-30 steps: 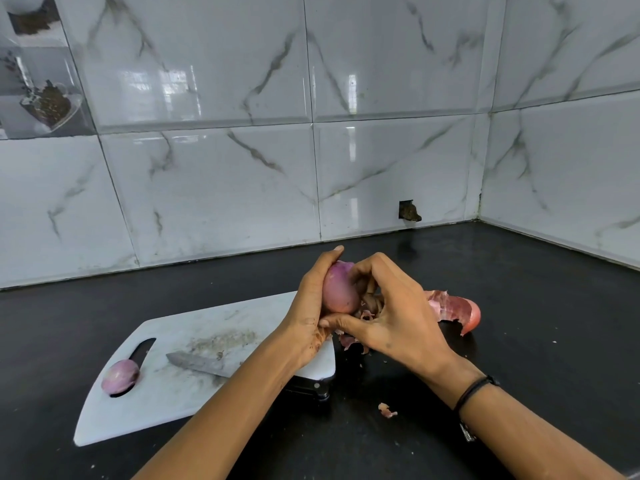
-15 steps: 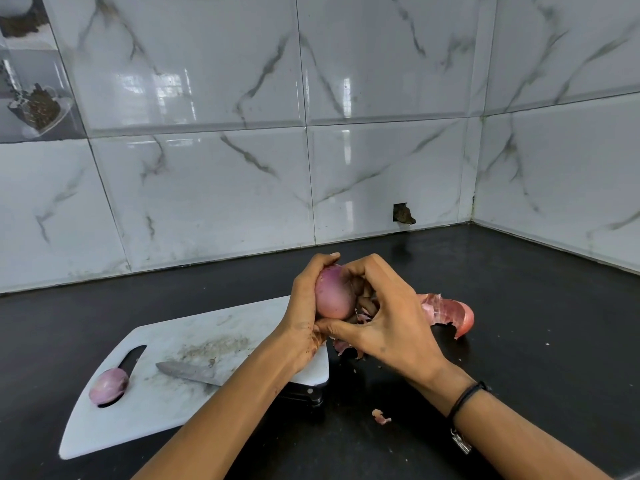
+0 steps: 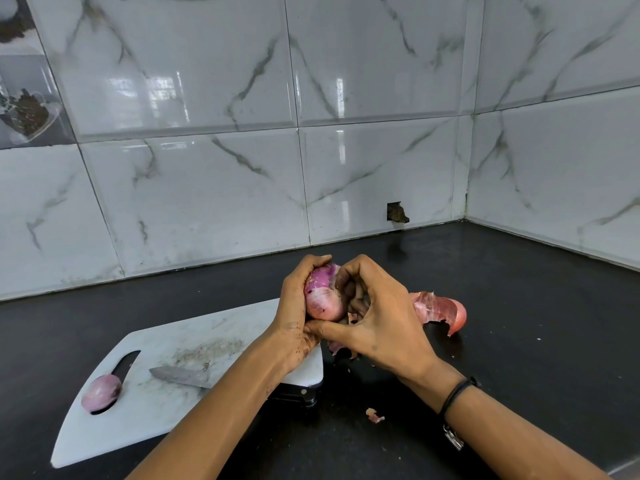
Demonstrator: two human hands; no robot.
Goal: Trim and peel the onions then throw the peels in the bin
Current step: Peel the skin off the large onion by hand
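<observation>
**Both hands closed around one onion above the counter**

The left hand (image 3: 294, 317) grips the onion (image 3: 323, 299) from its left side, fingers curled over the top and palm against it. The right hand (image 3: 381, 327) closes in from the other side, its fingers bent in against the onion's right flank and its thumb stretched underneath. Whether those fingertips pinch a flap of skin cannot be told. The onion shows purple and pale pink between the two hands.

A loose peel (image 3: 440, 308) lies on the black counter (image 3: 519, 306) just right of the right hand. A small scrap (image 3: 374, 415) lies below its wrist. Under the left forearm sits the white cutting board (image 3: 166, 410), with a knife (image 3: 180, 375) on it. A second onion (image 3: 101, 393) rests at the board's handle slot, well left of the left hand.
</observation>
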